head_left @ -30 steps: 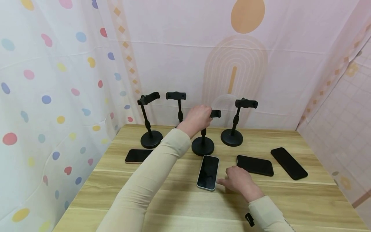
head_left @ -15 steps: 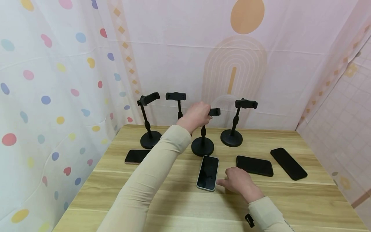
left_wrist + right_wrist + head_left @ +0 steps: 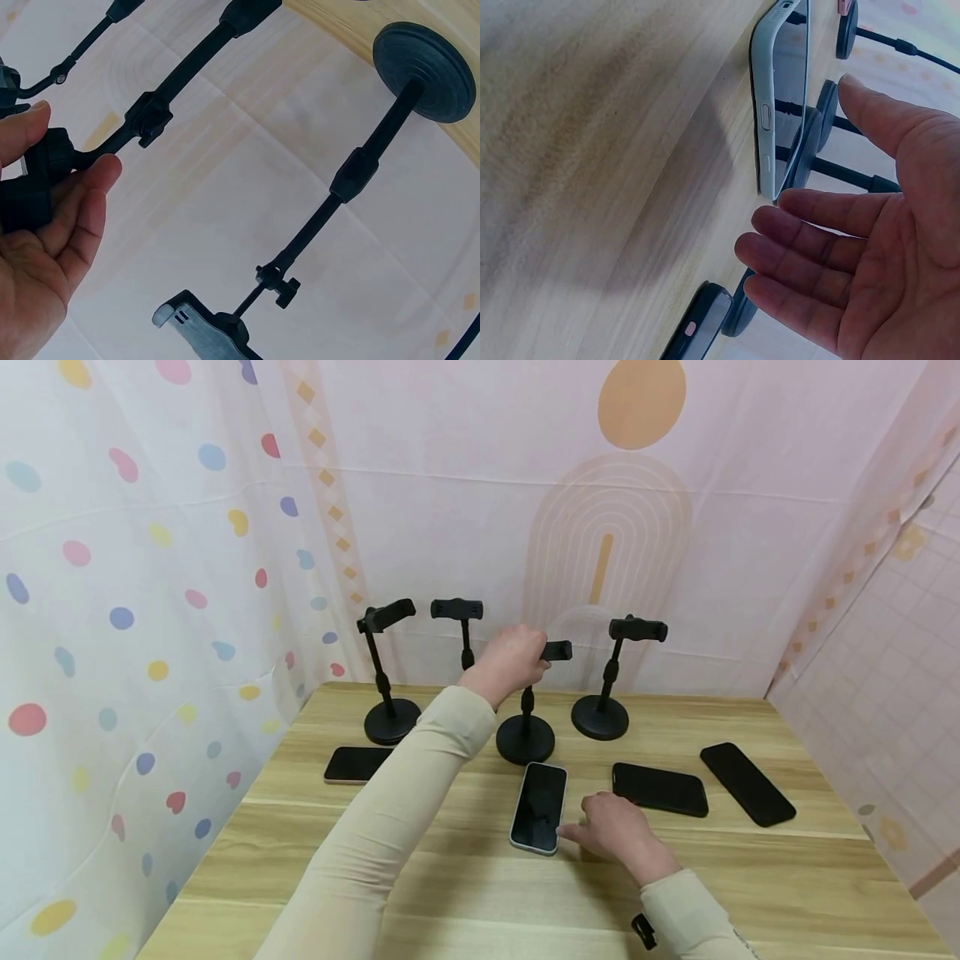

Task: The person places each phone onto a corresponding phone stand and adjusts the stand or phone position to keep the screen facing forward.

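Note:
My left hand (image 3: 510, 662) grips the black clamp head (image 3: 557, 651) of the phone stand whose round base (image 3: 525, 740) stands at the middle of the table. In the left wrist view, thumb and fingers of the hand (image 3: 46, 247) are curled round that clamp (image 3: 28, 196). A light-edged phone (image 3: 538, 808) lies screen up in front of this stand. Beside its lower right edge is my right hand (image 3: 617, 833), holding nothing. The right wrist view shows that hand (image 3: 855, 225) with slightly bent, spread fingers, near the phone (image 3: 780, 105).
Two stands (image 3: 391, 721) (image 3: 457, 609) are on the left, and another stand (image 3: 600, 717) is at right. One phone (image 3: 358, 764) lies left, partly behind the left sleeve; two more phones (image 3: 660, 789) (image 3: 747, 783) lie right. Patterned curtains surround the wooden table (image 3: 480, 902).
My left hand and the clamp have risen slightly since a second ago. The right hand has shifted very slightly left, towards the light-edged phone.

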The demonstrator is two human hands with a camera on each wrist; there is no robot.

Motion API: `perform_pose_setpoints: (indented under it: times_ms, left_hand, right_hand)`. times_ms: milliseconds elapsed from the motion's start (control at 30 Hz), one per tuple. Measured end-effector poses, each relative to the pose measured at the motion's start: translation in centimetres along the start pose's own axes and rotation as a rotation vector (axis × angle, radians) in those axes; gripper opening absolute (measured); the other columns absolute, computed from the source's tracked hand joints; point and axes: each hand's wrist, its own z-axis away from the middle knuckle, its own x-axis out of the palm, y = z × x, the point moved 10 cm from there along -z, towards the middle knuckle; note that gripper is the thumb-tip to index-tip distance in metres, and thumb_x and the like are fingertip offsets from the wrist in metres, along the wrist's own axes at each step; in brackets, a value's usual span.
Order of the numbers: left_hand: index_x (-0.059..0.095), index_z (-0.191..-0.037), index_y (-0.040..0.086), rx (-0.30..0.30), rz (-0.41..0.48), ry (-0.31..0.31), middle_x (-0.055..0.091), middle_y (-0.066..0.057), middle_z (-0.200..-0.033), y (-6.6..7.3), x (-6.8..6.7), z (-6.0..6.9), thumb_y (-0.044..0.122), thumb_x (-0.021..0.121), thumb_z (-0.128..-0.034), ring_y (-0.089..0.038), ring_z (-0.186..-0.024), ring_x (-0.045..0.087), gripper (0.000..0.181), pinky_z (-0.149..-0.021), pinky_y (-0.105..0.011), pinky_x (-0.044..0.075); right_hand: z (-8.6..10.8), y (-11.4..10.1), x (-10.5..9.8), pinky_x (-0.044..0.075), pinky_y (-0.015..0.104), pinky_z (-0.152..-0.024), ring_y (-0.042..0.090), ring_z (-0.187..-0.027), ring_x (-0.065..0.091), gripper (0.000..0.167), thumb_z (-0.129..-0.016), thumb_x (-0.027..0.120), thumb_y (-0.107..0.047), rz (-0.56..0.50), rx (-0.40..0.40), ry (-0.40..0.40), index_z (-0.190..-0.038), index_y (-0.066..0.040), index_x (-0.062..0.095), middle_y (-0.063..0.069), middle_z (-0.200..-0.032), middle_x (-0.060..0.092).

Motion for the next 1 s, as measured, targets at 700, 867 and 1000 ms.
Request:
perform_pose_setpoints:
  times_ms: [700,867,1000]
  left_hand:
    - [0.066,-0.095,0.007,-0.015,0.026,0.019,0.066,-0.006,-0.086,-0.2,0.1,0.4,0.028,0.069,-0.0947,-0.023,-0.076,0.064,0.021,-0.069,-0.036,0.053]
    - [0.065,-0.116,0.006,0.0,0.033,0.024,0.069,-0.009,-0.1,-0.2,0.3,0.5,0.027,0.069,-0.0949,-0.024,-0.087,0.067,0.031,-0.077,-0.036,0.054]
    - [0.05,-0.142,0.006,0.01,0.058,0.023,0.068,-0.011,-0.117,-0.3,0.3,0.5,0.027,0.07,-0.0944,-0.025,-0.1,0.067,0.056,-0.087,-0.036,0.052]
  right_hand:
    - [-0.2,-0.5,0.6,0.052,0.044,-0.07,0.025,-0.073,0.06,0.045,-0.086,0.074,-0.047,0.01,0.019,0.021,-0.08,-0.003,0.064,0.008,-0.077,0.06]
    - [-0.6,-0.9,0.8,0.052,0.042,-0.067,0.023,-0.071,0.058,0.047,-0.085,0.073,-0.05,-0.002,0.037,0.015,-0.077,-0.004,0.064,0.008,-0.078,0.061]
    - [-0.9,-1.2,1.0,0.051,0.04,-0.063,0.021,-0.068,0.057,0.05,-0.085,0.072,-0.053,-0.006,0.064,0.008,-0.077,-0.005,0.065,0.008,-0.079,0.062]
